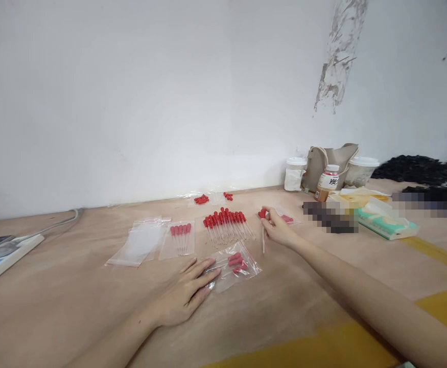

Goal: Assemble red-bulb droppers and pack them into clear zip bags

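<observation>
My right hand pinches a dropper by its red bulb, its clear tube pointing down at the table. Flat on the table, my left hand has its fingers spread, the tips resting on the edge of a clear zip bag with several red-bulbed droppers inside. Between and beyond my hands lies a pile of red-bulbed droppers, tubes toward me. To its left is a flat bag of droppers beside a stack of clear zip bags. Another bag with red bulbs is partly hidden behind my right hand.
Loose red bulbs lie on plastic by the wall. At the right stand a lidded cup, a bottle, a beige bag and a tissue pack. A power strip sits far left.
</observation>
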### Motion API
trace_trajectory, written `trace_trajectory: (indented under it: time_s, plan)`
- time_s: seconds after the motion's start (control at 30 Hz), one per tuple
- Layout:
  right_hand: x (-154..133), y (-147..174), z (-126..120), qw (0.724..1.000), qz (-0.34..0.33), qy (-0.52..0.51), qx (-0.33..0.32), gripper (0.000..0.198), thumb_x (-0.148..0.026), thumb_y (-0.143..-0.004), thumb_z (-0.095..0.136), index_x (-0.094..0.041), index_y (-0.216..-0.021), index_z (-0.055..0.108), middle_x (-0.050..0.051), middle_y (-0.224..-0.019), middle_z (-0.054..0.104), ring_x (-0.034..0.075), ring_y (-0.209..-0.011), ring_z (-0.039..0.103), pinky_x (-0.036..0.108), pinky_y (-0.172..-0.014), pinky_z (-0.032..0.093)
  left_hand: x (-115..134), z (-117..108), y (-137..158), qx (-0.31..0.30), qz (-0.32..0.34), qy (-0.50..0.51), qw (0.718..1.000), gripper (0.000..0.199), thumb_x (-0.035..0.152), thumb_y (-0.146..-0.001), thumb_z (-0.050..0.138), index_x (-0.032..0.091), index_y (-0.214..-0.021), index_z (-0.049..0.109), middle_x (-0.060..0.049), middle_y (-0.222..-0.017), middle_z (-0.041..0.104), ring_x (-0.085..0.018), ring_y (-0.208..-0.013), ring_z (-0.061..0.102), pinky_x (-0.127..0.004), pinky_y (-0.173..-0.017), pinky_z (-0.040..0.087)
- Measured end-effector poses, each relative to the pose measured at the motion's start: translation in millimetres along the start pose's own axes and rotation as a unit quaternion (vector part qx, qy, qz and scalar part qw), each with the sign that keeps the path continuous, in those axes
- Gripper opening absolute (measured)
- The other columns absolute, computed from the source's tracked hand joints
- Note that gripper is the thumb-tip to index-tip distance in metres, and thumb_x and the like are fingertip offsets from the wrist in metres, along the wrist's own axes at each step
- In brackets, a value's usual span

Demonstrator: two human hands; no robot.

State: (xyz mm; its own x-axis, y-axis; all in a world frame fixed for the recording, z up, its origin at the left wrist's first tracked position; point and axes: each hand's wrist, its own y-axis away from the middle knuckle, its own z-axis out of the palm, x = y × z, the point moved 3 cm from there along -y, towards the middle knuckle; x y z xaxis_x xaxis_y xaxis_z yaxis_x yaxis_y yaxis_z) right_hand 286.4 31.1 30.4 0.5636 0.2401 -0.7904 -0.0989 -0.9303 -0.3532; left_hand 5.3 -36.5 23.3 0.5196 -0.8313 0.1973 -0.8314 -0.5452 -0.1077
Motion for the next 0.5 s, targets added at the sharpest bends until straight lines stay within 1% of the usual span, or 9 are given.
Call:
trace_trajectory:
  time_s: [0.03, 0.1, 0.17, 0.2, 0.27, 0.33, 0.5]
  plan:
    - [3, 7, 2, 0.997, 0.026, -0.067, -0.005, 0.032, -0.026, -0.078, 0.037, -0.017, -0.109, 0.035, -0.002, -0.064, 0.048, 0.012, -0.049, 0.05, 0.025, -0.047, 0.041, 0, 0, 0, -0.002, -0.002, -0.001, 1.0, 0.041, 0.03, -0.092, 0.029, 0.032, -0.133, 0.025, -0.001, -0.141, 0.024, -0.022, -0.127, 0.022, -0.047, -0.103, 0.018]
    - [8, 18, 7, 0.98, 0.067, -0.189, 0.0, 0.028, -0.03, -0.075, 0.041, -0.02, -0.101, 0.035, -0.006, -0.06, 0.043, 0.01, -0.043, 0.047, 0.022, -0.041, 0.039, 0, 0, 0, -0.001, -0.005, 0.001, 1.0, 0.042, 0.03, -0.092, 0.029, 0.032, -0.133, 0.024, -0.001, -0.14, 0.024, -0.022, -0.127, 0.022, -0.047, -0.103, 0.019]
    - [11, 26, 13, 0.956, 0.082, -0.281, 0.024, 0.029, -0.032, -0.071, 0.046, -0.022, -0.095, 0.034, -0.008, -0.062, 0.043, 0.008, -0.045, 0.049, 0.021, -0.043, 0.041, 1, -1, 1, 0.004, -0.002, 0.005, 1.0, 0.042, 0.03, -0.092, 0.03, 0.032, -0.133, 0.024, -0.001, -0.14, 0.024, -0.022, -0.127, 0.023, -0.047, -0.103, 0.02]
    - [11, 29, 15, 0.946, 0.084, -0.311, 0.036, 0.031, -0.032, -0.068, 0.048, -0.023, -0.093, 0.033, -0.008, -0.063, 0.043, 0.008, -0.046, 0.05, 0.021, -0.044, 0.042, 1, -1, 1, 0.005, -0.001, 0.005, 1.0, 0.042, 0.03, -0.092, 0.03, 0.033, -0.133, 0.024, 0.0, -0.14, 0.024, -0.022, -0.127, 0.024, -0.046, -0.103, 0.02]
    - [10, 33, 18, 0.937, 0.086, -0.337, 0.04, 0.033, -0.032, -0.066, 0.051, -0.023, -0.092, 0.033, -0.008, -0.064, 0.043, 0.008, -0.047, 0.05, 0.022, -0.046, 0.043, 1, -1, 1, 0.007, -0.001, 0.002, 1.0, 0.042, 0.03, -0.092, 0.03, 0.033, -0.133, 0.024, 0.0, -0.141, 0.024, -0.022, -0.126, 0.024, -0.046, -0.102, 0.021]
    - [8, 36, 20, 0.937, 0.086, -0.336, 0.034, 0.035, -0.033, -0.066, 0.051, -0.023, -0.094, 0.032, -0.008, -0.064, 0.043, 0.008, -0.047, 0.05, 0.022, -0.045, 0.043, 1, -1, 1, 0.003, -0.001, -0.005, 1.0, 0.042, 0.03, -0.092, 0.029, 0.033, -0.133, 0.024, 0.0, -0.141, 0.023, -0.022, -0.127, 0.024, -0.047, -0.102, 0.021]
    - [2, 41, 25, 0.941, 0.06, -0.331, 0.023, 0.039, -0.035, -0.067, 0.051, -0.024, -0.098, 0.031, -0.006, -0.071, 0.043, 0.008, -0.051, 0.052, 0.023, -0.047, 0.045, 0, 0, 1, -0.008, -0.008, -0.009, 1.0, 0.042, 0.031, -0.092, 0.028, 0.034, -0.133, 0.022, 0.0, -0.141, 0.023, -0.022, -0.127, 0.022, -0.047, -0.103, 0.02]
